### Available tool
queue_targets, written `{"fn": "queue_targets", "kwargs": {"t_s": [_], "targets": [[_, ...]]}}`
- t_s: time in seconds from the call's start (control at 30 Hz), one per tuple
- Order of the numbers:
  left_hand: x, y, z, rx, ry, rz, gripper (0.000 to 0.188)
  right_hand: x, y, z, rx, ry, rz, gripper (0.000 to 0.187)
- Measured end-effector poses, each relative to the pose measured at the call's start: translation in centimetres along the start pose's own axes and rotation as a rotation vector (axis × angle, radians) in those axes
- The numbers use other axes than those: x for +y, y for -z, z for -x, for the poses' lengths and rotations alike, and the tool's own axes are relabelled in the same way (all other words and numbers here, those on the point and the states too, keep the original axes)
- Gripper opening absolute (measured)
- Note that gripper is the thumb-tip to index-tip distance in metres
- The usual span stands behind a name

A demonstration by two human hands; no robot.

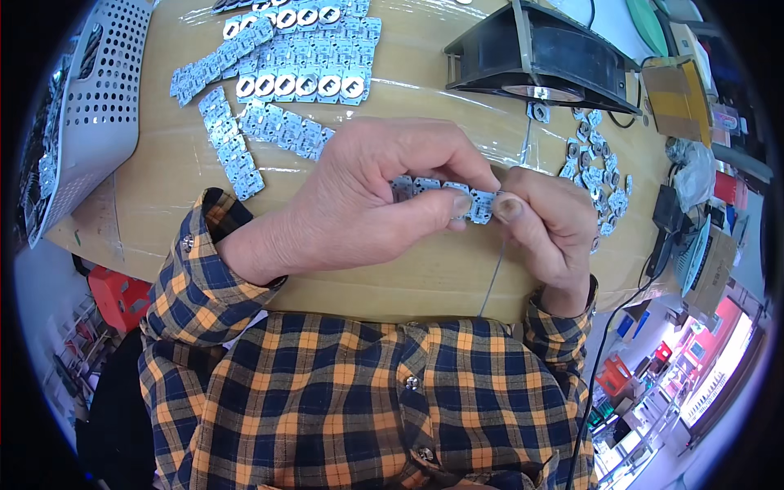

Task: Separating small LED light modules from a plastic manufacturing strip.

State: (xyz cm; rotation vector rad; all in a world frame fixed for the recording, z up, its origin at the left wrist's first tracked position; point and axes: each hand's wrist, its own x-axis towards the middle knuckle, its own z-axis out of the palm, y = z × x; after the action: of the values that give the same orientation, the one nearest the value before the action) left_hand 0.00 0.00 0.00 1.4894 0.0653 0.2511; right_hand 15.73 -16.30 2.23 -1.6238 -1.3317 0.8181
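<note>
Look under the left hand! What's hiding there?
Part of a strip of small boards shows between the thumb and fingers of the left hand. The hand hides the strip's left end and tabletop directly below; anything else there can't be seen.

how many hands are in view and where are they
2. The left hand holds the circuit strip; the right hand is at its right end. No other hand shows.

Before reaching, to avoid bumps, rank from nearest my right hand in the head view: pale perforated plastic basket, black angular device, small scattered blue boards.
1. Scattered boards, right of the right hand.
2. Black device, beyond it.
3. Basket, far left.
</note>
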Motion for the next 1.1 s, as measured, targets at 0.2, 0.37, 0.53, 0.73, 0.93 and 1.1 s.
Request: {"fn": "queue_targets", "kwargs": {"t_s": [0.2,0.37,0.53,0.73,0.93,1.1], "targets": [[0.2,-1.1,0.1,0.065,0.067,0.038,0.015,-0.3,-0.4,0.0,0.037,-0.022,0.061,0.016],[0.0,-0.9,-0.1,0.096,0.282,0.110,0.013,-0.6,-0.6,0.2,0.100,-0.136,0.013,0.019],[0.5,-0.5,-0.2,0.016,0.365,0.420,0.015,-0.8,-1.2,0.1,0.118,-0.442,-0.657,0.027],[-0.1,-1.6,0.2,0.144,0.172,0.195,0.013,0.1,-1.8,-0.2,0.209,-0.402,-0.897,0.030],[-0.8,-1.3,0.1,0.196,-0.162,-0.289,0.014,0.4,-1.9,-0.1,0.282,-0.339,-0.556,0.028],[-0.8,-1.5,0.1,0.258,-0.320,-0.508,0.018,0.5,-1.8,-0.2,0.229,-0.335,-0.554,0.028]]}}
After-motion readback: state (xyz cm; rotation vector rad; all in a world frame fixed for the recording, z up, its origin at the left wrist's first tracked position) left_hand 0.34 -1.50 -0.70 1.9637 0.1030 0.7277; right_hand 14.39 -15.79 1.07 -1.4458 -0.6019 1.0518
